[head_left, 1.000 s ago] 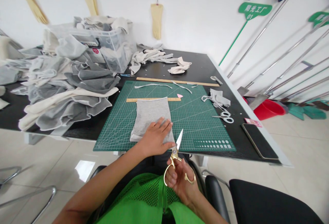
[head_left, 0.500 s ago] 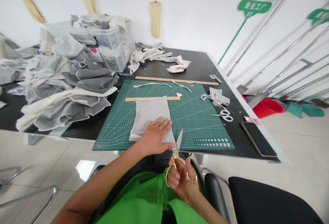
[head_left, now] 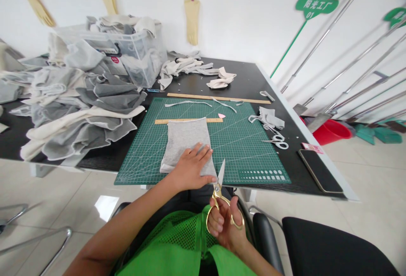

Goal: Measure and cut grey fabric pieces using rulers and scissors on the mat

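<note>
One palm down, my left hand (head_left: 191,168) lies spread on grey cloth (head_left: 187,136) near frame centre — lower, my right hand (head_left: 229,225) grips gold-handled scissors (head_left: 217,188).

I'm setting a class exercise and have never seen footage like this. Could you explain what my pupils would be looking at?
There is no machine: these are a person's bare hands, seen from a camera worn on the head, looking forward and down. The left hand lies flat on grey cloth over a green cutting mat. The right hand holds gold-handled scissors near the cloth's corner. Elsewhere on the black table are a cloth pile, white-handled scissors and a phone.
</note>
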Available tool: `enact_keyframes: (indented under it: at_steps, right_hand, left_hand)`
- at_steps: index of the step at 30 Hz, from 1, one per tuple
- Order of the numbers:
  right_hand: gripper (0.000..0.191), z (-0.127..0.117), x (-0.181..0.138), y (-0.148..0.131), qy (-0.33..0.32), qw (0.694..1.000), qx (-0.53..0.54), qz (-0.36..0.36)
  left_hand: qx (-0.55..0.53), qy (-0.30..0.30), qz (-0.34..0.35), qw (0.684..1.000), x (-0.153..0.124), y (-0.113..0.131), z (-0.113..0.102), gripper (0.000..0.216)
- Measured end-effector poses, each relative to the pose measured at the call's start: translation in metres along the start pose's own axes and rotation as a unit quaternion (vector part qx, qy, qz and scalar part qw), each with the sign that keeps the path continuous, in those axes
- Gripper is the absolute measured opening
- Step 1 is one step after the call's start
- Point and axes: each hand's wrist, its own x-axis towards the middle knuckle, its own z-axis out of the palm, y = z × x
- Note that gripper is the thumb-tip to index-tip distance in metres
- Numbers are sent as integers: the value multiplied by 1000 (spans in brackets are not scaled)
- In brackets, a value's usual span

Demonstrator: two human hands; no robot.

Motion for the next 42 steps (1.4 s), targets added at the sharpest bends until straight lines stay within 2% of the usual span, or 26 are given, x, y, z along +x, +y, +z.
enact_keyframes:
  at_steps: [9, 17, 27, 36, 42]
  right_hand:
    - [49, 5, 0, 2, 2, 1000, -19, -13]
    - [61, -3, -2, 2, -17, 1000, -1, -2]
    - [56, -10, -6, 2, 7, 1000, -12, 13]
    - [55, -15, -6, 5, 30, 996, -84, 9]
    - [59, -14, -6, 3, 4, 999, -39, 18]
  left_hand:
    - [5, -1, -2, 1000, 1, -1, 2, 94]
    - [1, -5, -2, 1000, 0, -1, 0, 95]
    - [-6, -13, -2, 1000, 1, -1, 0, 99]
    - [-16, -34, -6, 999, 0, -1, -6, 101]
    - [-26, -35, -6, 999, 0, -1, -5, 102]
